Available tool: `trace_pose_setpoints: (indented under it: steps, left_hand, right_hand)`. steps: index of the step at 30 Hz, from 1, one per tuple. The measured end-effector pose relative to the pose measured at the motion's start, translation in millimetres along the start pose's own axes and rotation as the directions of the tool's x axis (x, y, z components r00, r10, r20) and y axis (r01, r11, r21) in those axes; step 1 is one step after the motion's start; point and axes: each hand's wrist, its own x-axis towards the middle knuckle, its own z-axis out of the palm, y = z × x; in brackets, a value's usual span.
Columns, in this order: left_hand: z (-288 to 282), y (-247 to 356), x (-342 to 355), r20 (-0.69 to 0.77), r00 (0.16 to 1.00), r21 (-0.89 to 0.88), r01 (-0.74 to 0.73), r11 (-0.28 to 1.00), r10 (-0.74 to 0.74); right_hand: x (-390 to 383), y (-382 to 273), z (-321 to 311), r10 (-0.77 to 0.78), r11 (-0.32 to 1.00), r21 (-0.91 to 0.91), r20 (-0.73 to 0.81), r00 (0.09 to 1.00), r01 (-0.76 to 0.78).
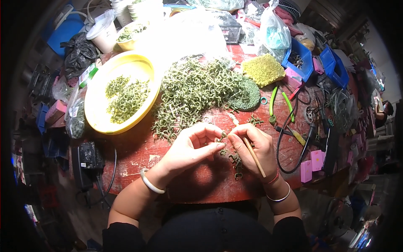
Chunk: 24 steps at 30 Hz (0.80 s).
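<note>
Between my left hand [189, 146] and my right hand [261, 148], fingertips pinch a small green curled piece [223, 135] above the red table. A thin wooden-handled tool [255, 160] with a pale tip lies across my right hand, its fingers closed around it. My left thumb and fingers are closed on the green piece. Several loose green pieces [236, 161] lie on the table under my hands. Beyond them spreads a big heap of similar green pieces [195, 90]. More pieces [130, 101] sit in a yellow round tray [93, 113] on the left.
A green round textured pad [248, 95] and yellow rough block [263, 70] stand by the heap. Green-handled pliers [272, 101], a black cable [278, 153] and pink blocks [306, 171] lie right. Blue bins [334, 66] stand behind. A black power box [91, 155] is left.
</note>
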Motion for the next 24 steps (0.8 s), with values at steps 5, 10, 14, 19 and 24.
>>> trace_pose_setpoints:
  steps: [5,10,14,19,24]
  left_hand:
    - [-1.0,2.8,-0.8,0.025,0.998,-0.027,0.050,0.998,-0.049]
    - [-4.0,3.8,-1.8,0.038,0.993,-0.005,0.112,0.994,-0.112]
    - [-4.9,6.0,-1.2,0.050,0.995,-0.019,0.092,0.996,-0.091]
    - [-9.3,3.3,-0.6,0.054,0.996,0.019,0.067,0.998,-0.068]
    - [-6.7,9.3,-2.9,0.098,0.985,-0.032,0.147,0.989,-0.143]
  right_hand:
    - [1.6,1.4,-1.9,0.020,1.000,0.014,-0.053,0.998,-0.020]
    - [0.6,0.1,-3.1,0.097,0.992,0.088,-0.066,0.993,-0.091]
    - [1.0,1.4,-4.0,0.058,0.996,0.075,-0.048,0.997,-0.054]
    - [1.2,1.8,-4.4,0.032,0.998,0.062,-0.024,0.999,-0.030]
    - [-0.1,5.6,-5.1,0.007,0.996,0.086,0.007,1.000,-0.008]
